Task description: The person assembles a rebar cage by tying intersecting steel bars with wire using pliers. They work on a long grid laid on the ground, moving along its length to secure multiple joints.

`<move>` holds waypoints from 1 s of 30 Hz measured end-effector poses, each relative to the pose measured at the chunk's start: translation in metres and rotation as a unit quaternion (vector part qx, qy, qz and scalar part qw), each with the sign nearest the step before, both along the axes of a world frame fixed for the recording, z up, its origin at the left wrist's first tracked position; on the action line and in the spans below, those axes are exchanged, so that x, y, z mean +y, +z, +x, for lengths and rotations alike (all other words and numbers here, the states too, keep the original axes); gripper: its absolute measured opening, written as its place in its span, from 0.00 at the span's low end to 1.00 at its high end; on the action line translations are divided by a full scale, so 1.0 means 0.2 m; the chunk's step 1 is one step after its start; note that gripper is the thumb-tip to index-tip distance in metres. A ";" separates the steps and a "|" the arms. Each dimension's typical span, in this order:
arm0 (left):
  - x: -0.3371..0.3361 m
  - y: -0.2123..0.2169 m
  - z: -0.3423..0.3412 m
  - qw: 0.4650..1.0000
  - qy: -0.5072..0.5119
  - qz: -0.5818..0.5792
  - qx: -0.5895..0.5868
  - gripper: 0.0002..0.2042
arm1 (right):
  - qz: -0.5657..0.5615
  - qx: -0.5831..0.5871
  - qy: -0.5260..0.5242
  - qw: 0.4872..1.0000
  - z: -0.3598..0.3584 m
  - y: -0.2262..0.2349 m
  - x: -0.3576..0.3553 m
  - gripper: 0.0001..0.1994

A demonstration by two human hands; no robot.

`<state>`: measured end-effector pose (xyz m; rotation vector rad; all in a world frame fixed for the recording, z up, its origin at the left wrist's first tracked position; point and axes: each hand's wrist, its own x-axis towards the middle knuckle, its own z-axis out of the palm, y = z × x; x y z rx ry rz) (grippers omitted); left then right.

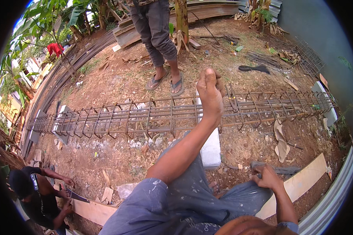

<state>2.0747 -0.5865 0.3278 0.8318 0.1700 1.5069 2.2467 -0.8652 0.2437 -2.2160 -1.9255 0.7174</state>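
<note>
In front of me a long cage of rebar (161,117), made of bars and square stirrups, runs from left to right. My left hand (211,96) is raised over it, its fingers curled shut with the thumb on top; whatever they may hold is hidden. Beside this hand, pincers (234,103) rest on the bars. My right hand (267,176) is by my knee, its fingers closed round the end of a bundle of thin grey tie wire (286,170). Part of that bundle is behind the hand.
White blocks (210,150) prop up the cage. A person in sandals (155,35) stands beyond it. At lower left another person (37,196) crouches with a saw (77,197) at a board (92,211). Dark wire (254,69) lies far right, near a grey wall (317,35).
</note>
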 end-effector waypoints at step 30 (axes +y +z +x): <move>-0.24 -0.12 -0.02 0.907 -0.044 0.298 0.296 0.12 | 0.332 0.417 -0.097 0.840 -0.19 0.68 0.76 0.11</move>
